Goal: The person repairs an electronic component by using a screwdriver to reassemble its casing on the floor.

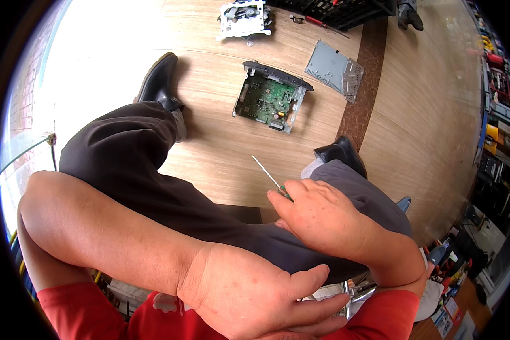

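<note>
My right hand (323, 215) is closed around the green handle of a screwdriver (266, 171), whose thin bare shaft points up and left over the floor. Most of the handle is hidden in my fingers. Low in the view, in front of my red shirt, my left hand (243, 292) holds nothing that shows; its thumb and fingers are apart, with some fingers partly out of sight. Beyond both hands, between my shoes, an opened car stereo chassis (271, 99) lies on the floor, its green circuit board exposed and its dark front panel facing away. Neither hand touches it.
A grey metal cover plate (330, 65) lies right of the chassis. A silver-white disc mechanism (245, 20) sits farther off, near a black crate (340, 12). My black shoes (160, 82) flank the chassis. Tools crowd the shelves (501, 113) along the right edge.
</note>
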Demonstrator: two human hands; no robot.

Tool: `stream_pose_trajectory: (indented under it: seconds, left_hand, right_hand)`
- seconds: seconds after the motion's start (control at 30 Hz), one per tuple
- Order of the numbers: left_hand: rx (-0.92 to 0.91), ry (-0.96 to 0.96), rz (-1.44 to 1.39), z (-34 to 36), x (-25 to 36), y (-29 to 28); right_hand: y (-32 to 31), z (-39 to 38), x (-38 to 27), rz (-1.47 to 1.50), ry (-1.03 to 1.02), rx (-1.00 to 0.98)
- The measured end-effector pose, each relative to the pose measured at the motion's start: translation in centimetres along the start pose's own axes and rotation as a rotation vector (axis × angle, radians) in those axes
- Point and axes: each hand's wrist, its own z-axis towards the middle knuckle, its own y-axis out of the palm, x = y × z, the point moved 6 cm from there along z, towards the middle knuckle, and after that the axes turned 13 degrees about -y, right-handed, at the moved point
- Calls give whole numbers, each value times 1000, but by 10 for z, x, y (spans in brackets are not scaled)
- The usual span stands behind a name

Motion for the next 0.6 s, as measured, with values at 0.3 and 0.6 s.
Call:
stream_pose_trajectory:
  seconds: [0.3,0.6]
  left_hand:
    - [62,56,100,-6,7,15]
    - [65,70,137,-7,6,14]
  right_hand:
    - [0,0,0,-8,1,5]
    - [0,0,0,-1,-6,21]
